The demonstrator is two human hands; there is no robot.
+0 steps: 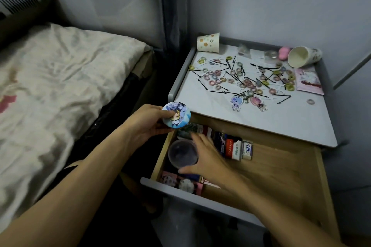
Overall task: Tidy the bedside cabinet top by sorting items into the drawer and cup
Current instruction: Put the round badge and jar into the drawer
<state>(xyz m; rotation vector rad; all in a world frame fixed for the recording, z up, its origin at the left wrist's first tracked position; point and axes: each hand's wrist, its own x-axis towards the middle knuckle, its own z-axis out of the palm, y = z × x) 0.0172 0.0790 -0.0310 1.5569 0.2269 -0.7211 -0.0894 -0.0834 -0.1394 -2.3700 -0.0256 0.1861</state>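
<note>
My left hand holds a round blue cartoon badge above the open drawer's left corner. My right hand reaches into the wooden drawer, its fingers and thumb around a clear plastic cup at the drawer's left; the hand is blurred. On the cabinet top lie several small coloured hair ties and black hairpins. Two cartoon keychain figures lie near the front edge. A dotted paper cup stands upside down at the back left. A white paper cup lies on its side at the back right.
The drawer also holds small boxes along its back and pink items at its front left. A pink card and a pink ball lie at the right of the cabinet top. A bed stands to the left.
</note>
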